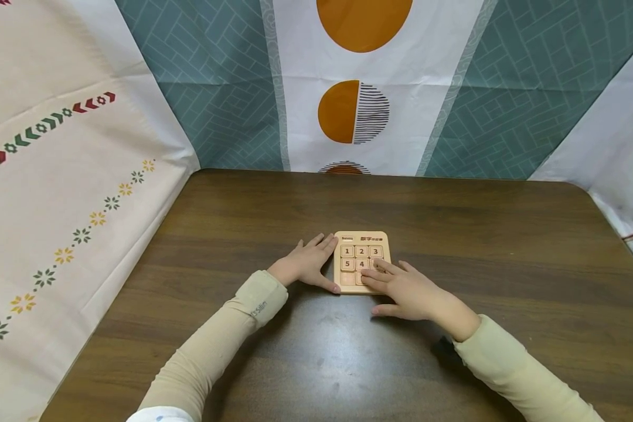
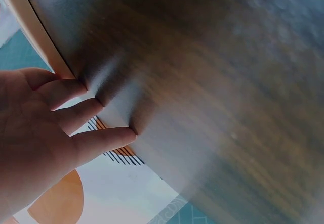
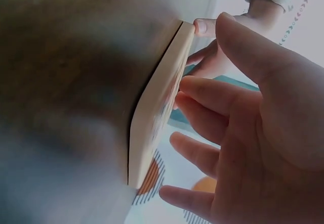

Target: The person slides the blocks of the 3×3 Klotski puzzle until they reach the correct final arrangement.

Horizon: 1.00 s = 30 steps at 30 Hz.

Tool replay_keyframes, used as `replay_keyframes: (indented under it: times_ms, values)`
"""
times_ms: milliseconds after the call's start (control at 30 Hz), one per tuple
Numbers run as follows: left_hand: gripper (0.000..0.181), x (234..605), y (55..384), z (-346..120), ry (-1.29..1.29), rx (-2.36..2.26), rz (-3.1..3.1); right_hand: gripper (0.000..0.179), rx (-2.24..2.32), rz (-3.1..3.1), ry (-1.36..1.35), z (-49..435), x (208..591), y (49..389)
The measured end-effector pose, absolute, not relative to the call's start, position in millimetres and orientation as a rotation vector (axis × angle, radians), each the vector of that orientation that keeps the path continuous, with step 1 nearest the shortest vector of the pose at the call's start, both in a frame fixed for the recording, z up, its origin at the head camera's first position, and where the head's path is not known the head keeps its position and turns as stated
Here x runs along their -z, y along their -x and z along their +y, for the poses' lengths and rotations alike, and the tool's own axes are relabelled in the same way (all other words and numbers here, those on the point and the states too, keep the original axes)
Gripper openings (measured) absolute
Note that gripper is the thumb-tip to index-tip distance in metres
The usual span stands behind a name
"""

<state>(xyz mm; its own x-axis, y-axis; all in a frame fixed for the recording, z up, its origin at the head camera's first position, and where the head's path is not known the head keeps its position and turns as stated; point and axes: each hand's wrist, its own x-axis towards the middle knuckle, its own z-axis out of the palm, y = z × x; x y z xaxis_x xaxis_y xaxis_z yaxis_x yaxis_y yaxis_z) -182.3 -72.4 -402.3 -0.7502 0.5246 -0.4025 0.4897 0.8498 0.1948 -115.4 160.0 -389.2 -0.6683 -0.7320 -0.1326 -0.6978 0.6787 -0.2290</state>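
A pale wooden number sliding puzzle (image 1: 361, 234) lies flat on the dark wooden table (image 1: 274, 205). Tiles 1, 2 and 3 form its top row, with 5 and 4 below; the bottom-left slot shows bare wood. My left hand (image 1: 311, 262) rests along the puzzle's left edge, thumb at the lower left corner and fingers stretched toward the upper left. Over the lower right tiles reaches my right hand (image 1: 408, 291), its fingertips on the tiles and its thumb off the board. The right fingers cover the tiles there. In the right wrist view the puzzle's side (image 3: 157, 95) faces me.
A patterned green and white cloth (image 1: 232, 88) hangs behind the table's far edge. White cloth (image 1: 47, 193) with a flower border runs down the left side, and another pale cloth (image 1: 606, 135) hangs at the right.
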Motion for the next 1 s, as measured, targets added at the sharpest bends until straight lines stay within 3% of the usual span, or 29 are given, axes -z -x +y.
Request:
replay_keyframes:
  times_ms: [1000]
  values:
    - [0.116,403,183,-73,-0.754,-0.12,2.574,0.064,0.223,2.67,1.189,144,394,112]
